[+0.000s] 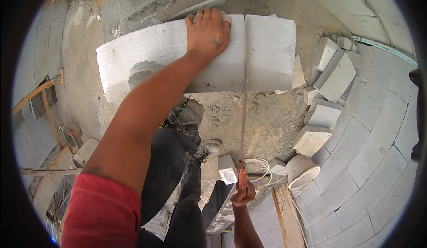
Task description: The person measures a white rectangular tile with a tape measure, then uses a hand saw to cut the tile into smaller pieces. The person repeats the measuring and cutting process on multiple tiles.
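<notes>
A long pale aerated-concrete block [269, 52] lies crosswise in front of me. My left hand [208, 32] presses on its top, the fingers curled over the far edge. To the right of that hand, a straight cut line runs across the block. The thin blade of a handsaw [243, 128], seen nearly edge-on, stands in this line and reaches back toward me. Low in the view, my right hand [243, 193] is closed round the saw's orange handle. A grey rounded shape [143, 72], seemingly a shoe toe, rests on the block, partly hidden by my left forearm.
Several broken block pieces [322, 113] lie along the block wall [369, 145] at right. A pale bucket [303, 172] lies tipped near a coil of white cable [264, 170]. Wooden planks [289, 217] lean at lower right. My other shoe [210, 148] stands on the dusty ground.
</notes>
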Demonstrator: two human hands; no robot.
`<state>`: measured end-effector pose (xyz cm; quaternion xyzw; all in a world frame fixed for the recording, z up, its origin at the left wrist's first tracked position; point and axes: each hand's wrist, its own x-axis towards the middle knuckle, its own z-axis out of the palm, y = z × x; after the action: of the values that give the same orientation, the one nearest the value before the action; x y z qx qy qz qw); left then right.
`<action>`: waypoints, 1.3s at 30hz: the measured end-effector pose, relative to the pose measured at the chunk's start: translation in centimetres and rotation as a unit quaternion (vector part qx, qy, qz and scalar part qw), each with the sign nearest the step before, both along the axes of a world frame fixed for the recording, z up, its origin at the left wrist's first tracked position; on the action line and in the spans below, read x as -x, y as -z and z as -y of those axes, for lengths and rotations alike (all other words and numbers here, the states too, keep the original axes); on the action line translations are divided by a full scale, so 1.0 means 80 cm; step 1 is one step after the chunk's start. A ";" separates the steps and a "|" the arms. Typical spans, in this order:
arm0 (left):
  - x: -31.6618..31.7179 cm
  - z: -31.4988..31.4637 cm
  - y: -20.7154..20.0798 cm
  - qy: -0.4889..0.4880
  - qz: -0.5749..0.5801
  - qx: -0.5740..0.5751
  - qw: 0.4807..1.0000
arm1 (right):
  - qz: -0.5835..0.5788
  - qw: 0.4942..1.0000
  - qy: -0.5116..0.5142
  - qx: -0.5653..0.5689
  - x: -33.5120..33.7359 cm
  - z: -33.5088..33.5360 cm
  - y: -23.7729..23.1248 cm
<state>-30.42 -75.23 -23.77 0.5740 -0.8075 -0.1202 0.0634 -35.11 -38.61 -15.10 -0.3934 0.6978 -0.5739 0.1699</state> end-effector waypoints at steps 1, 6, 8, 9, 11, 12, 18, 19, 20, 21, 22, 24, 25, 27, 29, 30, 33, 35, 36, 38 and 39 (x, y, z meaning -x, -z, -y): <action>-0.001 0.000 0.000 0.009 0.003 -0.017 1.000 | 0.030 0.996 0.016 -0.088 0.001 0.005 0.003; 0.000 -0.002 -0.008 0.003 -0.023 0.025 0.999 | 0.162 0.965 0.016 -0.207 0.008 -0.003 0.022; 0.003 -0.002 -0.009 0.012 -0.027 -0.002 1.000 | 0.085 0.980 -0.006 -0.179 0.003 -0.010 0.019; 0.004 0.000 -0.009 -0.004 -0.021 -0.001 1.000 | 0.052 0.994 -0.012 -0.092 0.001 -0.013 0.015; 0.003 0.005 -0.004 0.002 -0.020 0.023 1.000 | 0.073 0.997 0.002 -0.029 -0.007 -0.014 0.006; 0.001 0.001 0.001 0.005 -0.012 0.007 1.000 | 0.082 0.994 -0.002 -0.067 -0.008 -0.010 0.006; 0.000 0.001 0.012 -0.016 0.010 0.021 1.000 | 0.102 0.982 0.028 -0.155 0.010 0.027 0.027; 0.002 -0.006 0.007 -0.008 0.021 0.010 1.000 | 0.097 0.980 0.027 -0.173 0.012 0.021 0.022; 0.009 -0.002 0.000 -0.006 0.026 0.027 0.999 | 0.083 0.981 0.062 -0.164 0.010 0.009 0.016; 0.015 -0.005 -0.008 0.008 0.074 0.050 0.996 | 0.075 0.984 0.077 -0.142 0.006 -0.011 0.002; 0.019 -0.009 -0.014 -0.021 0.072 0.035 0.997 | 0.093 0.981 0.099 -0.142 -0.001 -0.039 -0.015; 0.023 -0.022 -0.025 -0.081 0.069 0.013 0.994 | 0.089 0.982 0.137 -0.094 -0.020 -0.105 -0.055; 0.016 -0.035 -0.029 -0.096 0.046 0.007 0.994 | 0.114 0.973 0.169 -0.107 -0.027 -0.139 -0.069; -0.019 -0.060 -0.039 -0.039 0.012 0.049 0.998 | 0.112 0.969 0.193 -0.106 -0.036 -0.198 -0.087; -0.066 -0.075 -0.057 0.050 -0.035 0.060 0.996 | 0.148 0.956 0.223 -0.116 -0.034 -0.237 -0.086; -0.100 -0.089 -0.068 0.118 -0.075 0.087 0.986 | 0.177 0.949 0.232 -0.119 -0.028 -0.246 -0.079; -0.204 -0.114 -0.101 0.084 -0.051 0.040 0.994 | 0.167 0.954 0.191 -0.159 0.009 -0.227 -0.050; -0.275 -0.115 -0.112 0.012 -0.040 0.048 0.998 | 0.149 0.959 0.162 -0.178 0.046 -0.181 -0.036; -0.312 -0.107 -0.112 -0.031 -0.034 0.058 0.997 | 0.163 0.959 0.153 -0.176 0.069 -0.149 -0.031; -0.384 -0.083 -0.098 -0.188 -0.006 0.030 0.982 | 0.283 0.924 0.204 -0.158 0.115 -0.080 -0.029; -0.420 -0.060 -0.088 -0.261 -0.009 -0.021 0.965 | 0.260 0.930 0.209 -0.154 0.138 -0.045 -0.031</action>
<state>3.19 -70.45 -16.70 0.7652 -0.6260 -0.1219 0.0877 -46.15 -34.98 -12.59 -0.0439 0.7754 -0.5641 0.2802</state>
